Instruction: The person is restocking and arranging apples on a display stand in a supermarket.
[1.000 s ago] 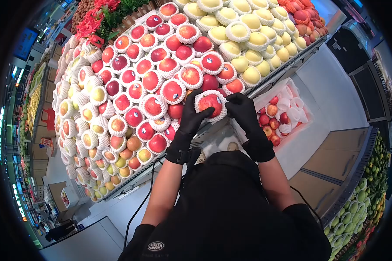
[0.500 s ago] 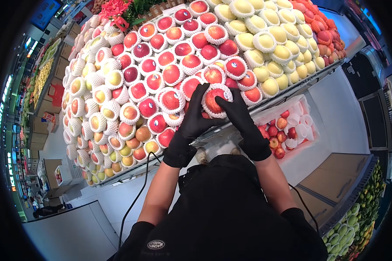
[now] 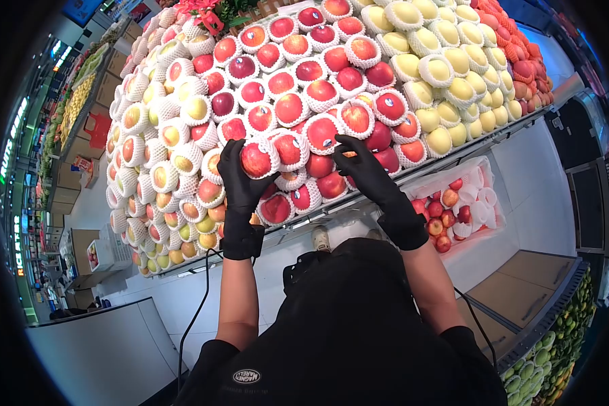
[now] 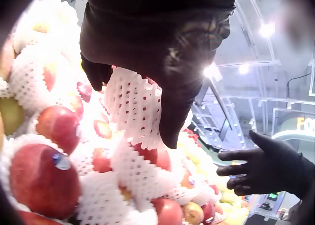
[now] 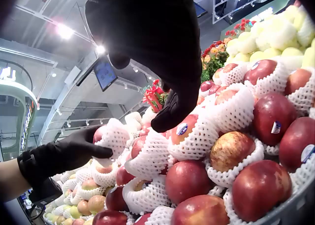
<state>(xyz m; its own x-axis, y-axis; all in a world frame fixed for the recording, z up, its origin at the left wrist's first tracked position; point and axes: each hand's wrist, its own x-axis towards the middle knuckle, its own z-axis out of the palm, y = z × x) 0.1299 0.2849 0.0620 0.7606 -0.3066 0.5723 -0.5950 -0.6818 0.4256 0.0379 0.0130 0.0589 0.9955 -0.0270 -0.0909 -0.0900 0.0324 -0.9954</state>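
Note:
Toward the left of the front of the stand, my black-gloved left hand [image 3: 239, 181] grips a red apple [image 3: 256, 160] in a white foam net. In the left wrist view, its fingers and thumb curl down round the net [image 4: 134, 106]. The right wrist view shows this apple [image 5: 111, 138] held at the side of the heap. My right hand [image 3: 369, 177], also gloved, holds nothing. Its bent, loose fingers are close over the front rows, near a netted apple with a sticker [image 5: 186, 131]. The left wrist view shows the right hand [image 4: 263, 166] with its fingers spread.
More netted apples [image 3: 288, 108] slope up behind both hands, with yellow-green fruit [image 3: 446, 61] to their right. A metal rail [image 3: 446, 166] edges the stand. On the floor at right, a lined crate [image 3: 497, 213] holds loose apples and empty foam nets. Red flowers [image 3: 199, 13] stand behind.
Both hands were together round a netted apple at the front. They have since parted: the left moved left and grips a netted apple, while the right let go. The view has shifted slightly.

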